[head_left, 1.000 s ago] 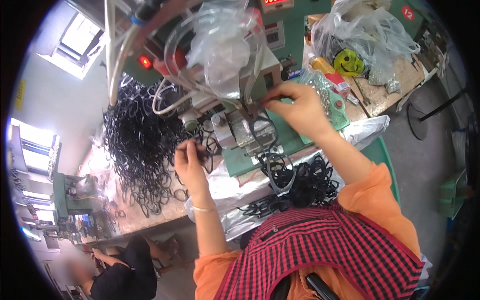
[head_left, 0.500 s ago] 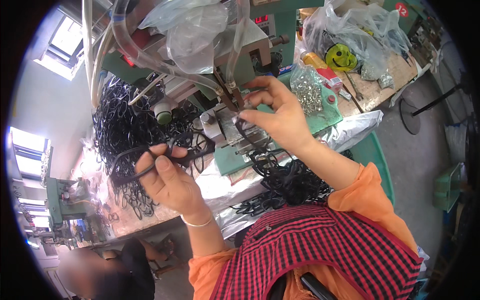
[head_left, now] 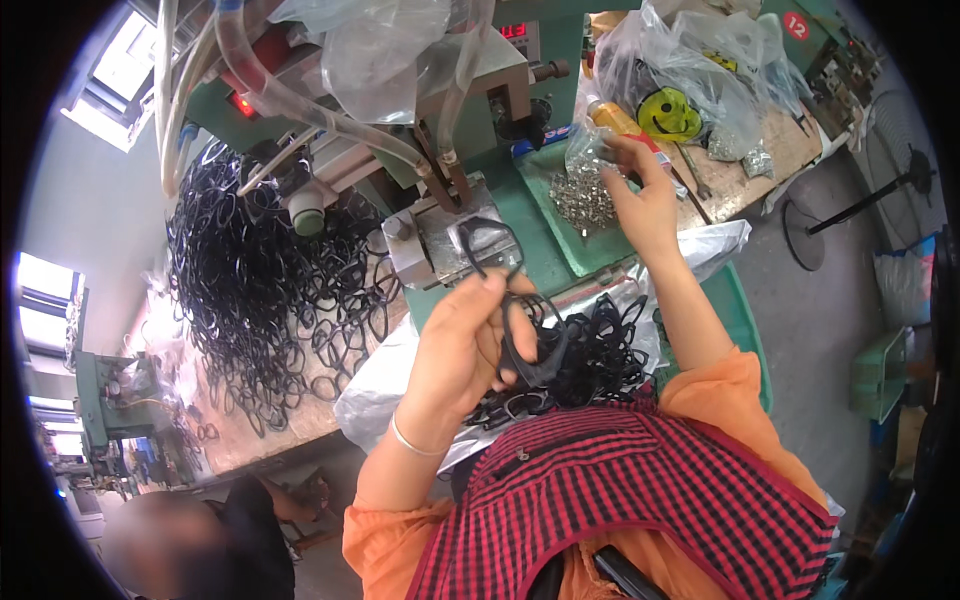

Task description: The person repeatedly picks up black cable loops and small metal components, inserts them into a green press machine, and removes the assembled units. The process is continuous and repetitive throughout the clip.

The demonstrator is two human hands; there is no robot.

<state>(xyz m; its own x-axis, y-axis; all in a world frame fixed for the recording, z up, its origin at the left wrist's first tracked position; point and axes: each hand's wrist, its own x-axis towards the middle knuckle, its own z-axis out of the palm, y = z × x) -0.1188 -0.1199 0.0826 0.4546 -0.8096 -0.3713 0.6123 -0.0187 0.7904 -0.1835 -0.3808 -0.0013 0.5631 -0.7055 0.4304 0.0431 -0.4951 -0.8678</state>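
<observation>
Head view: left hand [head_left: 462,345] closed around black eyeglass frame [head_left: 512,300], long axis running up toward the machine fixture [head_left: 440,240] just beyond. Right hand [head_left: 640,200], farther right, fingers pinched over metal parts [head_left: 585,195] in green tray [head_left: 545,235].

The left hand [head_left: 462,345] is raised in front of the chest, fingers curled closed, a thin bangle at the wrist. The right hand [head_left: 640,195] stretches forward, arm extended, fingertips pinched together.
</observation>
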